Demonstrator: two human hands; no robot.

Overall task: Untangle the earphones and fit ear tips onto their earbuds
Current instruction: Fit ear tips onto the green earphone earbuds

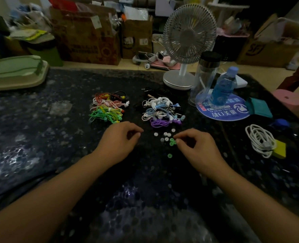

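Note:
Two heaps of tangled earphones lie on the dark table: a red, pink, yellow and green heap (108, 107) on the left and a white, blue and purple heap (162, 109) on the right. Several loose white ear tips (166, 135) and green ear tips (171, 142) are scattered in front of the right heap, with one green tip (169, 155) lying apart, nearer me. My left hand (120, 139) hovers over the table with fingers curled and nothing visible in it. My right hand (194, 146) has its fingertips at the green ear tips, thumb and forefinger pinched together.
A white desk fan (187, 42), a clear flask (206, 76) and a blue bottle (222, 88) stand at the back right on a round blue mat (222, 113). A coiled white cable (259, 139), a yellow block (280, 149) and a teal pouch (259, 106) lie on the right. A green tray (13, 72) sits far left.

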